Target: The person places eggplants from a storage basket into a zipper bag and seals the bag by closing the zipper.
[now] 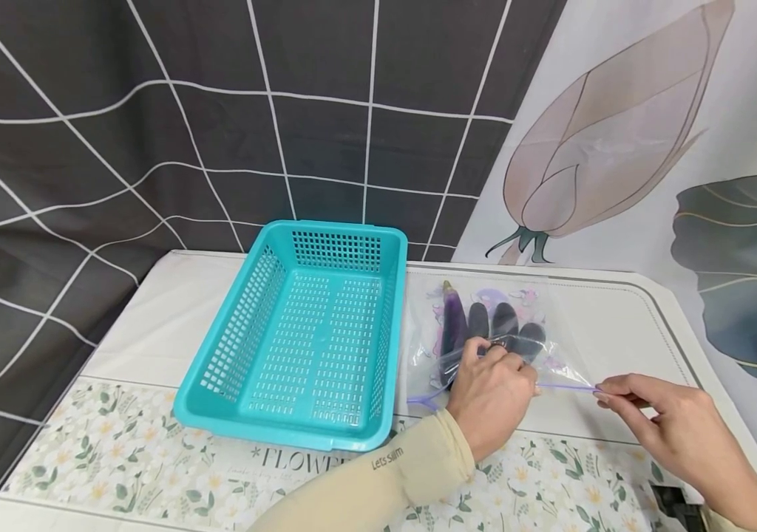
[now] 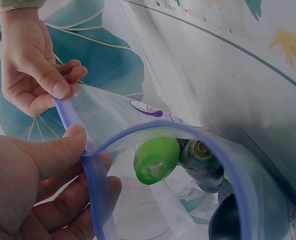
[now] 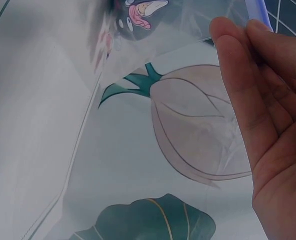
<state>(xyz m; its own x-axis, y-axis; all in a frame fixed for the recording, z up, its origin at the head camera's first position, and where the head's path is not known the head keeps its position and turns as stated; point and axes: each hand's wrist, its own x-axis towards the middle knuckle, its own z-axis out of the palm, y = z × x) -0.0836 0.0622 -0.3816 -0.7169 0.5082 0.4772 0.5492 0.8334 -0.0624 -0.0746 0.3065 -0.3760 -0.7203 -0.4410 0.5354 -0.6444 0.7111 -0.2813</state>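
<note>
A clear zip bag (image 1: 561, 358) with a purple zip strip (image 2: 95, 200) lies on the table, right of the basket. Inside are a long purple eggplant (image 1: 454, 325) and several dark oval things (image 1: 504, 322), whose kind I cannot tell. A bright green rounded end (image 2: 157, 161) also shows through the bag's mouth, which gapes in the left wrist view. My left hand (image 1: 493, 395) pinches the zip strip between thumb and fingers. At the strip's right end, my right hand (image 1: 678, 417) pinches the corner (image 3: 258, 12), and the strip runs taut between both hands.
A turquoise plastic basket (image 1: 321, 332) with slotted walls stands left of the bag, close beside it. A floral cloth strip (image 1: 132, 451) runs along the table's front. Behind the table hang a dark gridded curtain (image 1: 325, 140) and a pale flower-printed sheet (image 1: 651, 222).
</note>
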